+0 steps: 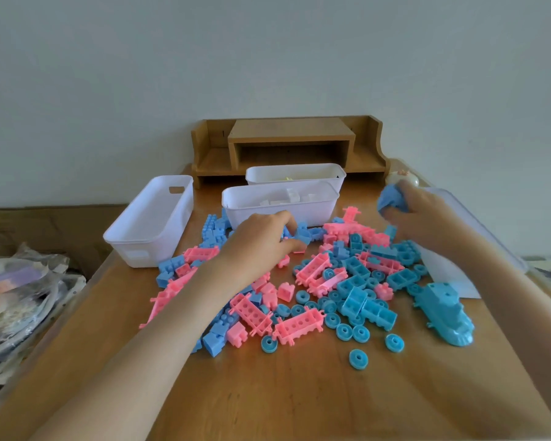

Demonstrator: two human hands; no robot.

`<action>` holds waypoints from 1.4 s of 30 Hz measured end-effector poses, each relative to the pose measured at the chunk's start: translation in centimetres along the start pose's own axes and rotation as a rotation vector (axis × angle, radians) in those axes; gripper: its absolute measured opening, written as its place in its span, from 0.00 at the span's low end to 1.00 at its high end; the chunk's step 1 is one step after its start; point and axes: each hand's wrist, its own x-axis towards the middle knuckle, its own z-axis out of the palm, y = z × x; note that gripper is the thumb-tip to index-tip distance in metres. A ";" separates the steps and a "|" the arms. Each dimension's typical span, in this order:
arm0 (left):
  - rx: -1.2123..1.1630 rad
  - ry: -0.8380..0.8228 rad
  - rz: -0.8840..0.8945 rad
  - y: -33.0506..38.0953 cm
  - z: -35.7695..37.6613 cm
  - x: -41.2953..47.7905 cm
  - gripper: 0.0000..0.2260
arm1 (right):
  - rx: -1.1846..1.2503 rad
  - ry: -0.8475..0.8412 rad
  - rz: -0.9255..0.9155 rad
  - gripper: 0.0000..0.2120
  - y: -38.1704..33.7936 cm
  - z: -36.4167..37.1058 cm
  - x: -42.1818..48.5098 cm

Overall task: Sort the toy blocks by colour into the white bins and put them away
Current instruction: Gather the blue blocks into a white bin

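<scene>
Fingers of the left hand [261,237] curl down into the pile of blocks [303,281], pinched on a small blue block [303,235] at the far edge of the pile. The right hand [417,214] is up above the pile's right side, squeezed tight around a blue piece [390,198].

Pink and blue blocks lie mixed in the pile on the wooden table [299,393], with round blue wheels [358,359] spread along its near side. A blue toy train [446,313] lies to the right of the pile.

Just behind the pile stands a white bin [279,202] with white pieces inside, and another bin [295,175] stands behind that one. A third, bare bin [150,221] stands to the left of the pile, near the table's left edge. A wooden shelf [288,144] sits behind the bins by the wall.

The table nearer than the pile is bare wood.
</scene>
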 end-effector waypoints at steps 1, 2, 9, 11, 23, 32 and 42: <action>0.000 -0.011 0.004 0.4 0.1 0.2 0.13 | -0.043 0.037 0.038 0.09 1.4 -0.6 0.1; -0.001 -0.023 0.005 0.7 0.3 0.5 0.13 | -0.063 0.050 0.086 0.11 2.8 -1.1 0.3; -0.027 -0.099 0.113 5.0 2.0 2.6 0.10 | -0.286 -0.033 0.211 0.08 8.8 -2.0 0.1; -0.029 -0.124 0.155 6.5 2.7 3.5 0.09 | -0.301 -0.032 0.209 0.07 9.3 -2.1 0.1; -0.185 0.028 0.263 14.2 7.1 9.9 0.11 | -0.163 0.187 0.084 0.06 9.5 -1.7 -0.7; -0.076 0.107 0.272 17.9 11.3 12.1 0.11 | -0.171 0.293 0.263 0.10 10.2 -1.8 -0.9; -0.011 -0.262 0.311 17.8 12.9 12.1 0.17 | -0.244 0.218 0.241 0.10 10.7 -0.9 -1.3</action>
